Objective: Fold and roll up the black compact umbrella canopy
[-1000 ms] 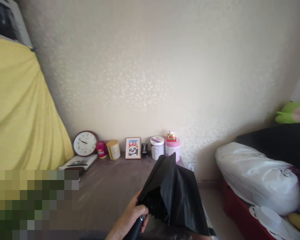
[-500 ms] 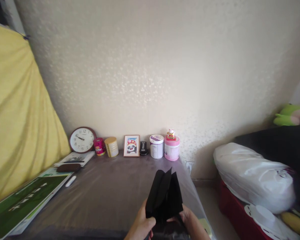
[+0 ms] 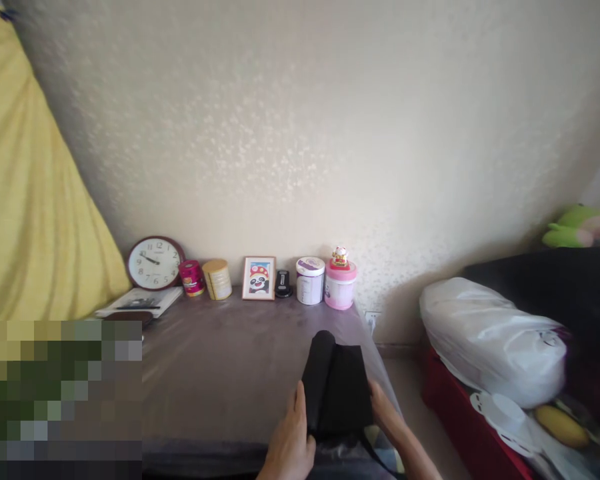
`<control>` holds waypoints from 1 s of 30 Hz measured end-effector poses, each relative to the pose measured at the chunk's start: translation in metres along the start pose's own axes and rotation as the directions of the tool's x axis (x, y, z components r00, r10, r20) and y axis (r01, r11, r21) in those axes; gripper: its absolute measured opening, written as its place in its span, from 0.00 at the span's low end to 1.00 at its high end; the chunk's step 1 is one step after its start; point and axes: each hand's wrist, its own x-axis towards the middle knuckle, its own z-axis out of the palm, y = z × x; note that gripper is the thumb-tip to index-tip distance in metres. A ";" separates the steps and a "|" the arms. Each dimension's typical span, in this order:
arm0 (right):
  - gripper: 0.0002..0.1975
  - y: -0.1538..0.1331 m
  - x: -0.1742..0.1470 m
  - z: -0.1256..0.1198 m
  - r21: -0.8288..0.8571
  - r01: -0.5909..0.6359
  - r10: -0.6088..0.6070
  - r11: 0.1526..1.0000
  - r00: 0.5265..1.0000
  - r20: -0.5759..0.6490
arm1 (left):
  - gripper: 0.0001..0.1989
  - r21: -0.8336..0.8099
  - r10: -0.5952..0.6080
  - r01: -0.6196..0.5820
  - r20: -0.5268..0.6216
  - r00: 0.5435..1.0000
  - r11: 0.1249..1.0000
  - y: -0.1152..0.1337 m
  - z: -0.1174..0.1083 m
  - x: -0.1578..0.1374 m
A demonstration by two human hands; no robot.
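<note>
Both hands hold a black folded item (image 3: 341, 390) above the near right part of the table. It has a thick rolled left side, a flat flap to the right and a thin strap hanging below; its exact kind cannot be told. My left hand (image 3: 293, 433) is closed around the rolled side, thumb towards me. At the flap's right edge, my right hand (image 3: 384, 408) grips it, with most fingers hidden behind. Beneath lies the table's grey cover (image 3: 220, 373).
Along the wall stand a clock (image 3: 156, 263), a pink-red can (image 3: 191, 278), a yellow-lidded can (image 3: 217, 280), a panda picture frame (image 3: 259, 279), a black device (image 3: 283, 283), a white tub (image 3: 310, 281) and a pink tub (image 3: 340, 287) topped by a cat figurine (image 3: 340, 258). A white bag (image 3: 495, 340) lies right.
The item's loose flaps have come together into a flatter panel beside the roll. My right hand has moved up its right edge. The view has shifted slightly.
</note>
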 end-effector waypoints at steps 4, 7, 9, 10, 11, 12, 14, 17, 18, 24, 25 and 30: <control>0.19 -0.004 0.008 -0.022 -0.122 -0.077 0.061 0.990 0.989 -0.134 | 0.42 0.128 -0.032 0.030 0.019 0.999 0.991 0.014 -0.005 -0.005; 0.21 -0.016 0.007 -0.026 -0.133 -0.172 0.154 0.976 0.978 -0.138 | 0.41 0.183 -0.036 0.033 0.013 0.999 0.983 0.017 -0.004 -0.007; 0.22 -0.025 0.006 -0.024 -0.149 -0.215 0.205 0.965 0.975 -0.082 | 0.41 0.202 -0.038 0.034 0.014 0.999 0.979 0.018 -0.003 -0.008; 0.22 -0.028 0.006 -0.023 -0.160 -0.232 0.225 0.959 0.972 -0.062 | 0.41 0.210 -0.042 0.038 0.013 0.999 0.977 0.018 -0.003 -0.008; 0.21 -0.031 0.006 -0.022 -0.168 -0.244 0.238 0.955 0.970 -0.054 | 0.42 0.219 -0.049 0.045 0.011 0.999 0.975 0.019 -0.003 -0.008; 0.21 -0.033 0.007 -0.020 -0.171 -0.254 0.248 0.952 0.967 -0.056 | 0.42 0.225 -0.055 0.051 0.011 0.998 0.973 0.020 -0.003 -0.008; 0.19 -0.034 0.011 -0.018 -0.166 -0.272 0.263 0.948 0.962 -0.071 | 0.42 0.227 -0.064 0.058 0.016 0.998 0.972 0.022 -0.004 -0.008; 0.14 -0.037 0.018 -0.014 -0.115 -0.276 0.271 0.954 0.961 -0.059 | 0.42 0.217 -0.063 0.056 0.025 0.998 0.975 0.024 -0.006 -0.008; 0.12 -0.040 0.020 -0.012 -0.076 -0.271 0.269 0.959 0.962 -0.035 | 0.42 0.213 -0.062 0.055 0.028 0.998 0.975 0.024 -0.006 -0.008; 0.10 -0.064 0.037 0.014 0.149 -0.160 0.156 0.976 0.987 0.035 | 0.42 0.193 -0.049 0.041 0.038 0.998 0.980 0.022 -0.004 -0.008; 0.12 -0.065 0.041 0.021 0.169 -0.139 0.135 0.976 0.990 0.036 | 0.42 0.189 -0.052 0.044 0.037 0.998 0.981 0.022 -0.004 -0.007; 0.18 -0.048 0.060 0.059 0.156 -0.126 0.127 0.980 0.992 0.002 | 0.43 0.185 -0.072 0.063 0.041 0.997 0.981 0.019 0.001 -0.003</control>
